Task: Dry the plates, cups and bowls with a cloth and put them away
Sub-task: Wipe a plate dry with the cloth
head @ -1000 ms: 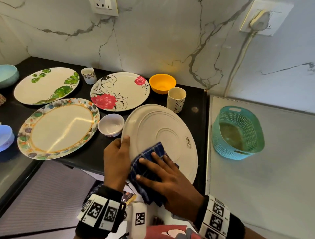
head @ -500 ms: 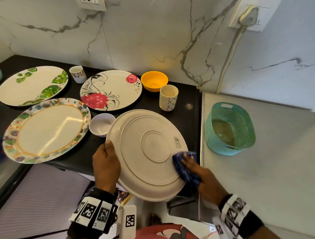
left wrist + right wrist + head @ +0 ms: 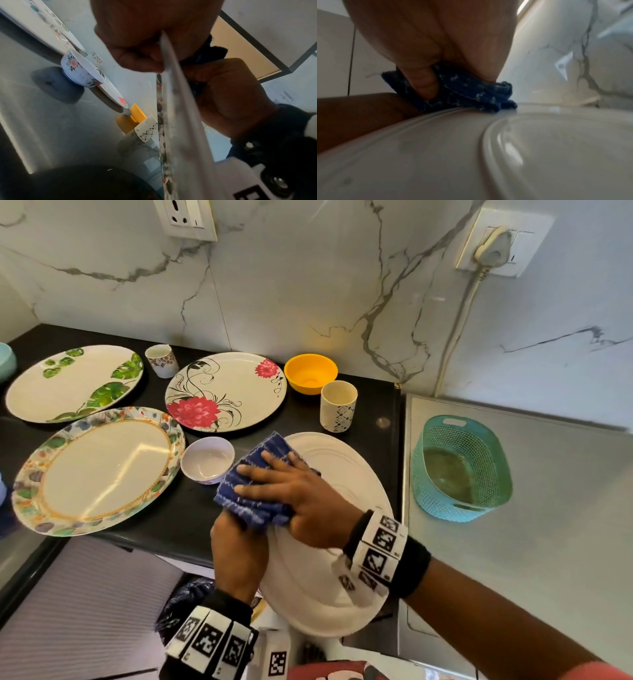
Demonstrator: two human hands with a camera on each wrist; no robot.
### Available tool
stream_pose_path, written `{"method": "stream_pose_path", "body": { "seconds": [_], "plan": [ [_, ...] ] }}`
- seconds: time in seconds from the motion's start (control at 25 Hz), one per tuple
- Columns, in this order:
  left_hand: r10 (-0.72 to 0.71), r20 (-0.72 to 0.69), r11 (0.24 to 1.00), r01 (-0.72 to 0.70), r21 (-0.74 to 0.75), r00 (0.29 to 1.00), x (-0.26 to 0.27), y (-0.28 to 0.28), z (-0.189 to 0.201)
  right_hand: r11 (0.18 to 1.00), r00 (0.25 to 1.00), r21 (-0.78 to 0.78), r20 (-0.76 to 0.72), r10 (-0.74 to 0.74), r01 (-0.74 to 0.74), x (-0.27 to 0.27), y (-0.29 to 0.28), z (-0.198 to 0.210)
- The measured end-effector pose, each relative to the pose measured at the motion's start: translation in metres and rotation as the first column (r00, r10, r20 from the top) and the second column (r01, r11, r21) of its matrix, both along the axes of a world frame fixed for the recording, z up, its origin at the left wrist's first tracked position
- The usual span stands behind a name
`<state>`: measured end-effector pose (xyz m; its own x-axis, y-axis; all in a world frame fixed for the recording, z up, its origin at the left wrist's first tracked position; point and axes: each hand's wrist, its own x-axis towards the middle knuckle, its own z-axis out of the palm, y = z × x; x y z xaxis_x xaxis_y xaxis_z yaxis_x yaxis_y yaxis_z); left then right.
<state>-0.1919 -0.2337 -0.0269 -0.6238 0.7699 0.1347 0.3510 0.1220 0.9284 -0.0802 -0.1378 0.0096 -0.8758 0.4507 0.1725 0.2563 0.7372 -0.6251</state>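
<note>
Looks like the job is barely getting going: the left hand [image 3: 238, 556] is gripping the rim of the upside-down white plate [image 3: 342, 474] over the black counter [image 3: 178, 518] edge, while the right hand [image 3: 305, 498] is pressing the blue cloth [image 3: 253, 505] flat-fingered onto its back. Three plates, cups and bowls are waiting, and nothing's put away as far as I can see.

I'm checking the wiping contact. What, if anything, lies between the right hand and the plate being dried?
Only the blue cloth: the right hand presses it flat on the upturned white plate, near the rim where the left hand has its grip.
</note>
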Motion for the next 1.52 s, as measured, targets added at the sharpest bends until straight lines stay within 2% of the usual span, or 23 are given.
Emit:
{"method": "stream_pose_path", "body": {
  "seconds": [0.08,0.12,0.2,0.28,0.36,0.48,0.52,0.56,0.64,0.68,0.76,0.84,0.92,1.04,1.12,1.2,1.32,1.4,1.52],
  "plan": [
    [0.032,0.018,0.999,-0.032,-0.018,0.999,0.000,-0.003,0.000,0.998,1.000,0.061,0.019,0.025,-0.026,0.007,0.000,-0.005],
    [0.061,0.044,0.997,-0.059,-0.043,0.997,0.002,-0.004,0.000,0.999,0.999,0.036,0.035,-0.020,0.019,0.014,0.012,-0.012],
    [0.063,0.099,0.997,-0.057,-0.060,0.993,0.006,-0.007,0.003,0.962,0.972,-0.145,0.080,-0.222,0.232,0.035,0.047,-0.022],
    [0.038,0.123,0.998,-0.033,-0.049,0.992,0.008,-0.008,0.006,0.853,0.892,-0.259,0.117,-0.437,0.453,0.062,0.077,-0.032],
    [0.032,0.136,0.999,-0.028,-0.035,0.990,0.007,-0.007,0.006,0.774,0.799,-0.206,0.222,-0.559,0.599,0.092,0.086,-0.050],
    [0.036,0.190,0.999,-0.030,-0.034,0.981,0.005,-0.003,0.007,0.682,0.665,-0.099,0.361,-0.654,0.725,0.114,0.071,-0.073],
    [0.035,0.205,0.999,-0.028,-0.040,0.978,0.005,-0.002,0.008,0.673,0.664,-0.111,0.340,-0.666,0.731,0.111,0.068,-0.074],
    [0.029,0.214,0.999,-0.019,-0.048,0.976,0.006,0.001,0.009,0.687,0.702,-0.164,0.272,-0.658,0.707,0.103,0.067,-0.068],
    [0.006,0.236,0.999,0.003,-0.038,0.972,0.008,0.008,0.014,0.785,0.828,-0.277,0.088,-0.553,0.554,0.075,0.059,-0.043],
    [-0.006,0.258,1.000,0.010,-0.015,0.966,0.008,0.012,0.017,0.846,0.887,-0.287,0.026,-0.462,0.449,0.057,0.048,-0.028],
    [-0.015,0.320,0.998,-0.004,0.060,0.947,0.005,0.017,0.024,0.962,0.969,-0.146,-0.050,-0.241,0.232,0.026,0.015,-0.007],
    [-0.044,0.419,0.990,-0.018,0.143,0.907,-0.004,0.019,0.030,0.998,0.995,0.009,-0.081,-0.056,0.057,0.014,-0.016,-0.009],
    [-0.033,0.450,0.990,-0.032,0.137,0.893,-0.011,0.015,0.031,1.000,0.998,0.017,-0.053,0.014,-0.013,0.028,-0.033,-0.026],
    [0.137,0.314,0.990,-0.138,-0.019,0.939,-0.024,0.013,0.028,0.990,0.990,0.026,0.029,0.138,-0.139,0.061,-0.049,-0.056],
    [0.169,0.268,0.986,-0.158,-0.061,0.948,-0.038,0.013,0.024,0.980,0.979,0.041,0.067,0.192,-0.195,0.089,-0.062,-0.082],
    [0.168,0.257,0.985,-0.155,-0.071,0.952,-0.045,0.012,0.022,0.991,0.991,0.043,0.046,0.127,-0.129,0.128,-0.062,-0.109],
    [0.181,0.199,0.982,-0.168,-0.082,0.963,-0.044,0.009,0.021,0.974,0.984,-0.150,0.065,-0.165,0.173,0.170,-0.033,-0.127],
    [0.185,0.157,0.981,-0.172,-0.093,0.970,-0.042,0.008,0.022,0.920,0.947,-0.233,0.135,-0.290,0.315,0.169,-0.010,-0.123],
    [0.156,0.095,0.983,-0.145,-0.109,0.983,-0.042,0.013,0.027,0.862,0.905,-0.277,0.165,-0.392,0.424,0.137,0.024,-0.098]
  ]
}}
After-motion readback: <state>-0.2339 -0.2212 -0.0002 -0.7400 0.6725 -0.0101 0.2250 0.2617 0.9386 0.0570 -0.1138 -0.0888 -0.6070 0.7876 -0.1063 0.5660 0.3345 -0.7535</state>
